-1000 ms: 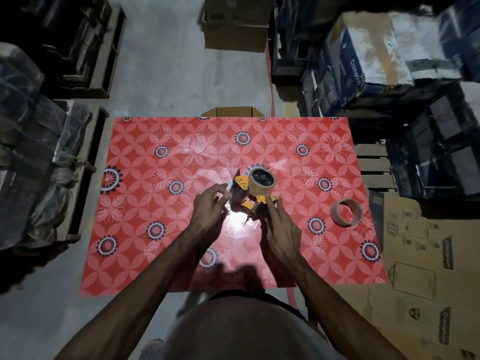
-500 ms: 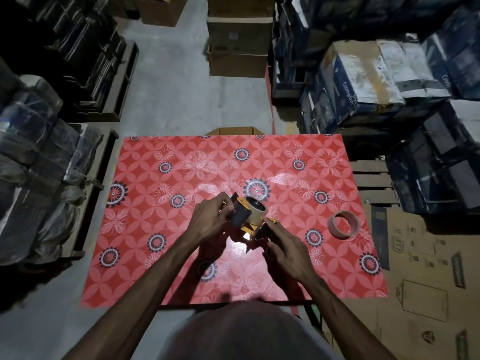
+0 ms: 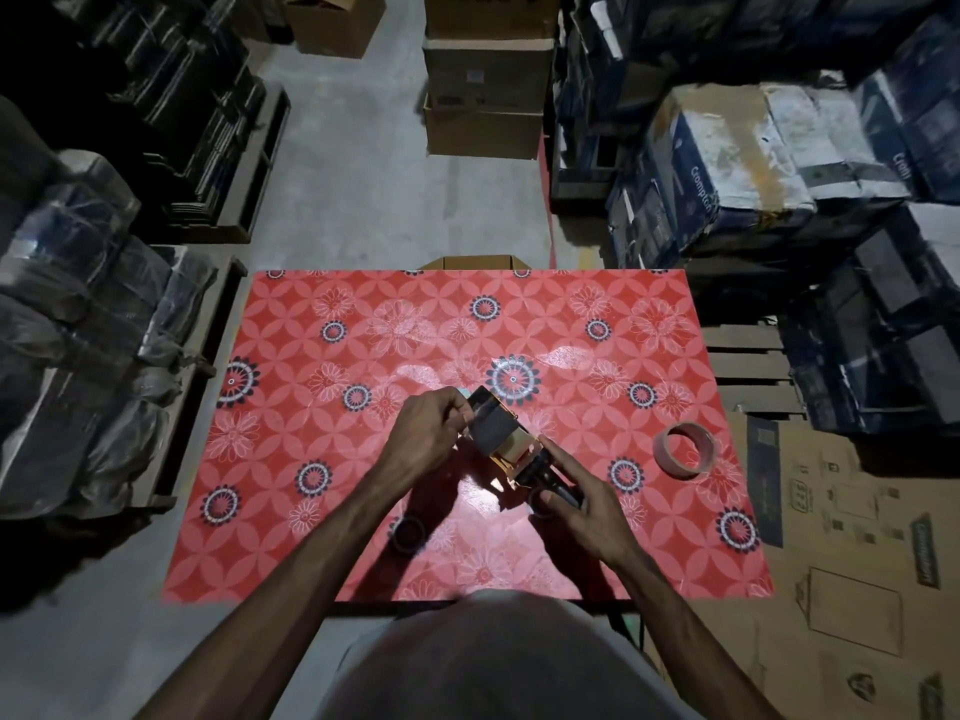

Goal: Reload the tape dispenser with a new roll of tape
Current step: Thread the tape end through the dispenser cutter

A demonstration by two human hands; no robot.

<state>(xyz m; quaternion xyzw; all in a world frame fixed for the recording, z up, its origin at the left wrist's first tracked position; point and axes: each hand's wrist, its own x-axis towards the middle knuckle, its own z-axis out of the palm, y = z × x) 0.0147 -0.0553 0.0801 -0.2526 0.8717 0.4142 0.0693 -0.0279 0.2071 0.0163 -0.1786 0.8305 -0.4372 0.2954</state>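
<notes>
Over the middle of the red flowered table both hands hold a yellow and black tape dispenser, lifted and lying on its side. A brown tape roll sits in it, mostly hidden by the dark frame. My left hand grips the dispenser's front end, fingers closed at its plate. My right hand is wrapped around the black handle, index finger stretched along the body. A bare cardboard tape core lies flat on the table to the right, apart from both hands.
Stacked cartons and wooden pallets crowd the right side; flattened cardboard covers the floor there. Plastic-wrapped bundles line the left. Brown boxes stand beyond the table's far edge, across bare concrete floor.
The dispenser has been lifted and turned onto its side, so the roll's open face no longer shows. My right hand shifted onto the handle. The camera view tilted upward.
</notes>
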